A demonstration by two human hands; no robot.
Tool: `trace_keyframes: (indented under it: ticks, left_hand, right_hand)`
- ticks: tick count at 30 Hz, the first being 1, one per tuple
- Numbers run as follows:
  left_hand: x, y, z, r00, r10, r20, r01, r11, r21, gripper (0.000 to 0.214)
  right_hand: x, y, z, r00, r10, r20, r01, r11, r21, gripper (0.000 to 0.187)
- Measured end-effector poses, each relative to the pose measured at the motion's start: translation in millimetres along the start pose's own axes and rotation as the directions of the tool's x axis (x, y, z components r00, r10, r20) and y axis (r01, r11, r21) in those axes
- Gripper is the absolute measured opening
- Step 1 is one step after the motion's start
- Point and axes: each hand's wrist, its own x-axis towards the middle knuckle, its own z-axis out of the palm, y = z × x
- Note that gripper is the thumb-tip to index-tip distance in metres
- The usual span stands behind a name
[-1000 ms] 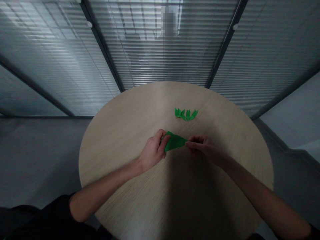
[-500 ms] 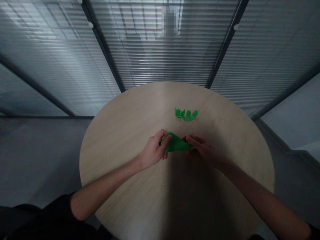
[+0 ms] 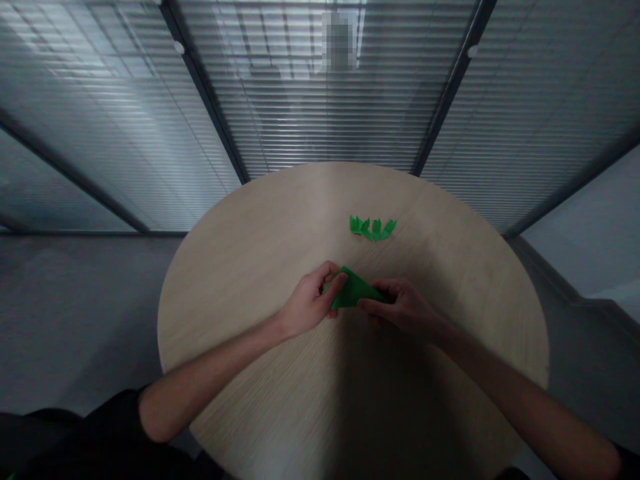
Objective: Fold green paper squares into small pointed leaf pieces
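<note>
A folded piece of green paper, roughly triangular, is held between my hands above the middle of the table. My left hand grips its left end, thumb on top and fingers curled behind. At the right end, my right hand pinches the paper, its thumb along the near edge and its fingers at the far side. Beyond the hands, several small folded green paper pieces lie close together in a row on the tabletop.
The round wooden table stands before a glass partition with blinds and dark frames. Grey floor shows on both sides. A dark shadow falls across the table's near right part.
My right thumb has shifted left and nearer to me, onto the near edge of the green paper. My left hand keeps its grip, with the paper tilted slightly differently.
</note>
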Motion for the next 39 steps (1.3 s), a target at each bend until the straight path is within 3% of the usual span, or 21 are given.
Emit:
trace_keyframes:
  ticks: [7,15,21,28,39]
  left_hand:
    - [1.5,3.7,-0.7,0.996,-0.075,0.054,0.072,0.996,0.043,0.04]
    - [0.6,4.7,1.0,0.995,-0.067,0.079,0.06,0.994,0.09,0.041]
    - [0.2,5.0,2.0,0.992,-0.074,0.104,0.066,0.994,0.083,0.042]
    - [0.8,3.7,-0.7,0.976,-0.1,0.196,0.095,0.995,0.033,0.041]
    - [1.5,7.6,-0.1,0.971,-0.108,0.212,0.111,0.994,-0.002,0.035]
  right_hand:
    - [1.1,2.1,0.2,1.0,-0.003,-0.029,0.004,0.999,0.038,0.035]
    - [0.6,0.3,0.3,1.0,-0.022,0.011,0.022,0.999,-0.023,0.036]
    - [0.6,-0.5,4.5,0.999,-0.008,0.035,0.009,1.0,-0.023,0.035]
    - [0.7,-1.4,1.3,0.999,0.021,-0.029,-0.021,1.0,0.006,0.036]
    - [2.3,3.1,-0.7,1.0,-0.023,-0.018,0.022,0.999,-0.03,0.045]
